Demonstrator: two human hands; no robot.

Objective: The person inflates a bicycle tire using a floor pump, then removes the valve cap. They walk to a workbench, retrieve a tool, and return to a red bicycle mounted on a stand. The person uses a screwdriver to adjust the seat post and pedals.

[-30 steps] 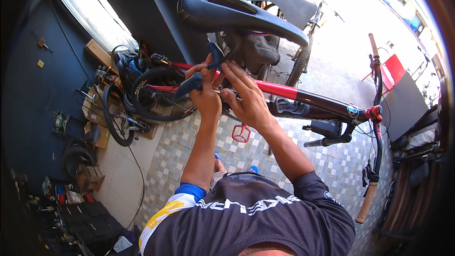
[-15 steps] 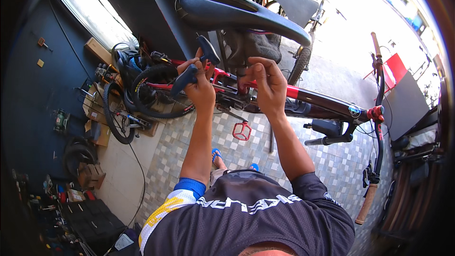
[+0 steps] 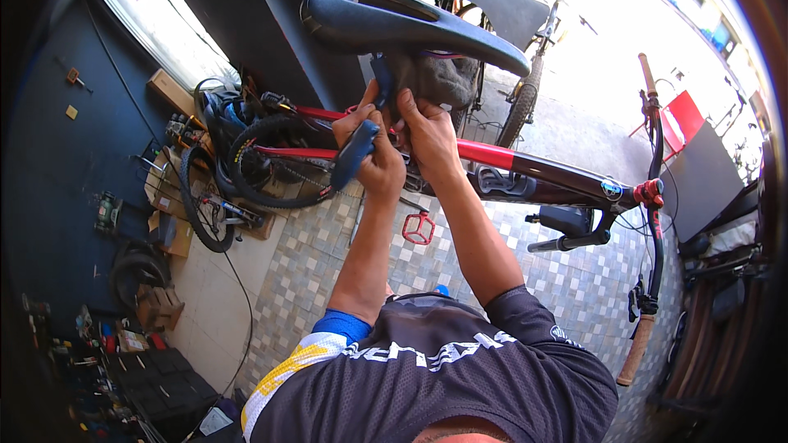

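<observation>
Drawn inward since half a second ago, bringing right hand (image 3: 432,138), with hold impossible to tell, beside left hand (image 3: 377,152) clamped around blue-handled tool (image 3: 355,156) over red-and-black bicycle frame (image 3: 488,154), with dark cloth (image 3: 450,82) and black saddle (image 3: 414,30) on far side.

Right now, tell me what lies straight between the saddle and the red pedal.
In the head view: dark grey cloth, the right hand and part of the bike frame.

White letters (image 3: 435,358) stand across the dark shirt (image 3: 460,390). Small yellow lettering (image 3: 239,151) is on the tire (image 3: 237,169), a blue emblem (image 3: 611,190) on the frame (image 3: 566,175).
</observation>
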